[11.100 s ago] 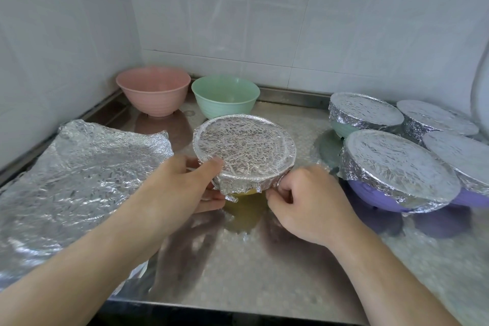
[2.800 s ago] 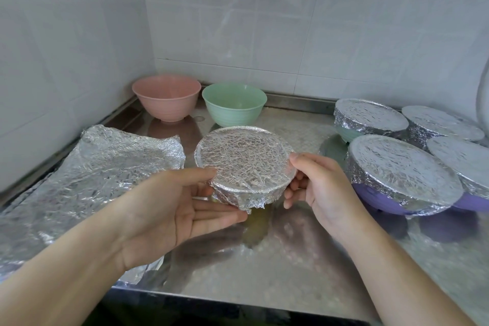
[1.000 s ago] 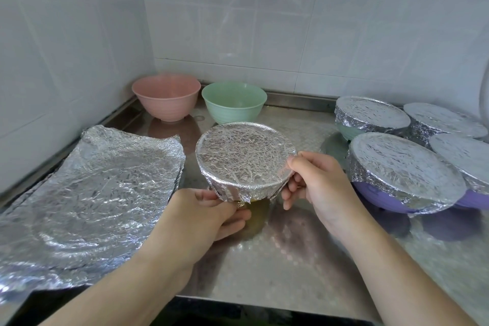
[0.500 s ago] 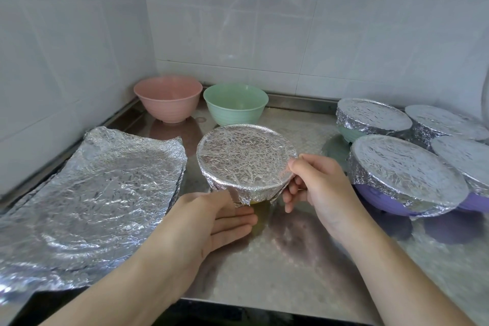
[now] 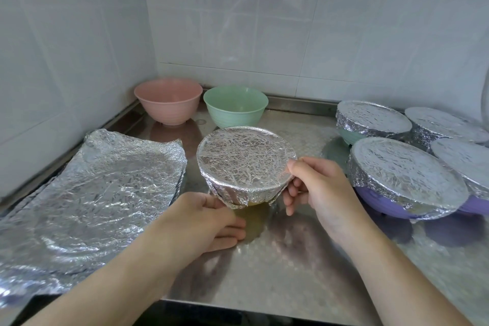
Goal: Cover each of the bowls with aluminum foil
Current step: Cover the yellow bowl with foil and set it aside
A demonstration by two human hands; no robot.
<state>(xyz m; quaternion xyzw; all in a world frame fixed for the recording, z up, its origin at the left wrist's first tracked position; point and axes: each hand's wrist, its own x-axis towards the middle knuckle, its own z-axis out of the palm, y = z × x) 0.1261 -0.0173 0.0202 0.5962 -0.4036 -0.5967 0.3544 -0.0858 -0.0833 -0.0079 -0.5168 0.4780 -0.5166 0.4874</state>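
Head view looks down on a foil-wrapped bowl (image 5: 246,164) at the middle of a steel desk (image 5: 277,267). Its top is a flat, finely crinkled silver disc, and the foil folds down over the rim in creased pleats; a sliver of yellow shows under the skirt at 6 o'clock. The left hand (image 5: 209,219) sits at the bowl's 7 o'clock, fingers curled against the lower foil edge. The right hand (image 5: 315,188) grips the rim at 3 o'clock, thumb on top of the foil, fingers tucked beneath.

At 9 o'clock lies a loose, wrinkled foil sheet (image 5: 100,193), spread flat with one corner lifted. At 11 o'clock a ribbed pink bowl (image 5: 168,103) stands uncovered, and a mint green bowl (image 5: 235,106) is just beside it at 12 o'clock. At 3 o'clock a purple bowl (image 5: 407,180) wears a taut foil lid, with three more foil-covered bowls (image 5: 373,119) crowded around it, touching.

The desk is dimpled metal with a dull sheen, mirroring the bowls' colours. Glossy white wall tiles (image 5: 264,21) meet in a corner at 11 o'clock
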